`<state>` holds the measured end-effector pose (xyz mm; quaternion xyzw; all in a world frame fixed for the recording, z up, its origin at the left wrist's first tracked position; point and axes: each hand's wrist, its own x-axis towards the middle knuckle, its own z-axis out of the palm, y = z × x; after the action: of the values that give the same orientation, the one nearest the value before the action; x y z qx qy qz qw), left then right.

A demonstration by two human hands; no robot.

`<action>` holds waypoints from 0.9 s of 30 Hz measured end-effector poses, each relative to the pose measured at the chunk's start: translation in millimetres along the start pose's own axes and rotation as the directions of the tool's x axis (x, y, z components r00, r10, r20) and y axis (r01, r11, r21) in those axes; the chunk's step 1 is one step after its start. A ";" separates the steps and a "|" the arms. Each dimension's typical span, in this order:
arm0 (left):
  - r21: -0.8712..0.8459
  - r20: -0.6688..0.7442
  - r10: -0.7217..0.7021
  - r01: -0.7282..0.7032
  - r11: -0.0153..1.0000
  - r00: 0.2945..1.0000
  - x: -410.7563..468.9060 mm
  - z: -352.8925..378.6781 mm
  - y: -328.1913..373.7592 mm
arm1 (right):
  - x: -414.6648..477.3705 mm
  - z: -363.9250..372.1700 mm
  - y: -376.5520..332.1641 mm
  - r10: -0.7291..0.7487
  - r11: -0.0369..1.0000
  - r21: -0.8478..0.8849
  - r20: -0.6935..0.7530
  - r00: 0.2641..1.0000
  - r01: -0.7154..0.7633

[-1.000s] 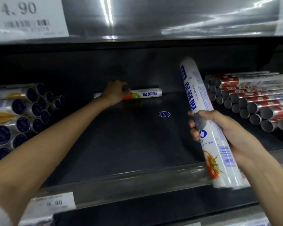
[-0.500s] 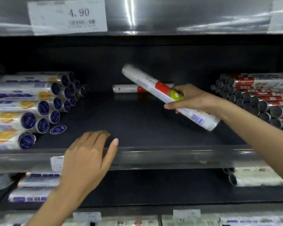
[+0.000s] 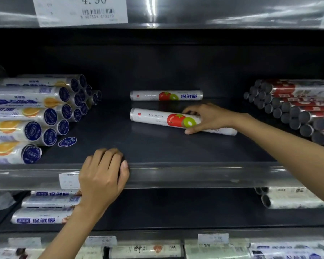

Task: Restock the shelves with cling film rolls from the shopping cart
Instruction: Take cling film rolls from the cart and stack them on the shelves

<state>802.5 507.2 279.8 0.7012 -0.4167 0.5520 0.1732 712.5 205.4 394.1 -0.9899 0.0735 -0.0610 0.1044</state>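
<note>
- At far left, a stack of blue-capped rolls (image 3: 26, 118) printed with orange slices is seen lying on the dark shelf (image 3: 157, 150). Its left part is cut off by the frame. A round blue sticker (image 3: 67, 142) lies just beside the lowest caps.
- Above, a white price label (image 3: 80, 10) is fixed to the upper shelf edge with its top cropped; "4.90" and a barcode can be read.
- The left hand (image 3: 103, 176) is laid over the front rail (image 3: 195, 176), fingers curled over its top edge and thumb pressed to its face. The fingertips are hidden behind the rail, and a small tag on the rail is partly covered.
- At centre back, a rear cling film roll (image 3: 166, 95) lies crosswise. It is white, with a red tomato, a green kiwi slice and blue Chinese characters.
- Just in front, and apart from it, a front cling film roll (image 3: 157, 118) of the same design is held low on the shelf floor, slightly angled, with "Fresh" printed in grey.
- The right hand (image 3: 208, 118) is wrapped around this roll beside the fruit picture, fingers over the top and thumb at the near side. The print beneath is concealed and the roll's right end is blurred.
- At far right, a stack of red-and-silver rolls (image 3: 297, 109) with grey ends is cropped by the frame.
</note>
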 end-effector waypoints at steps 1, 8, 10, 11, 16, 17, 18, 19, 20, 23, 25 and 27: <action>-0.001 -0.011 0.003 -0.003 1.000 1.000 -0.1 1.6 -0.6 | -6.2 -3.9 3.9 0.029 0.999 0.019 0.002 1.000 -0.029; 0.004 -0.056 0.009 -0.009 1.000 0.998 -2.0 6.6 -1.1 | -63.1 -15.2 42.3 0.188 0.980 0.069 -0.025 0.982 -0.186; 0.002 -0.059 0.012 -0.012 1.000 0.998 -2.2 7.3 -1.4 | -69.0 -15.2 47.3 0.190 0.973 0.131 0.004 0.982 -0.189; 0.000 -0.059 0.014 -0.014 1.000 0.998 -2.4 7.3 -1.3 | -70.7 -15.4 49.5 0.188 0.967 0.173 0.015 0.982 -0.188; -0.008 -0.062 0.017 -0.017 1.000 0.998 -3.3 7.6 -1.5 | -69.9 -12.6 55.7 0.173 0.940 0.305 -0.035 0.984 -0.154; -0.009 -0.061 0.016 -0.016 1.000 0.998 -3.5 7.8 -1.6 | -67.5 -11.2 56.0 0.164 0.951 0.275 -0.053 0.985 -0.143; -0.010 -0.060 0.014 -0.015 1.000 0.998 -3.5 7.9 -1.7 | -64.9 -10.2 55.7 0.150 0.963 0.234 -0.067 0.986 -0.130; -0.010 -0.058 0.012 -0.013 1.000 0.998 -3.5 7.9 -1.8 | -62.0 -9.2 55.6 0.135 0.973 0.199 -0.076 0.988 -0.118; -0.010 -0.056 0.012 -0.012 1.000 0.998 -3.3 8.0 -2.1 | -59.1 -8.4 55.8 0.124 0.978 0.177 -0.084 0.989 -0.108; -0.010 -0.056 0.008 -0.009 1.000 0.998 -4.2 8.2 -2.1 | -43.2 -6.8 62.2 0.097 0.989 0.122 -0.122 0.988 -0.082; -0.011 -0.058 0.007 -0.007 1.000 0.998 -4.4 8.4 -2.2 | -23.6 -5.9 68.5 0.078 0.995 0.067 -0.136 0.988 -0.069; -0.014 -0.055 0.008 -0.009 1.000 0.998 -4.0 9.1 -2.2 | 2.3 -4.1 75.8 0.096 0.994 0.066 -0.140 0.985 -0.088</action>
<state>809.8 503.6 273.6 0.6827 -0.4188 0.5686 0.1874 704.1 130.9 382.0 -0.9750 0.1245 -0.1290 0.1313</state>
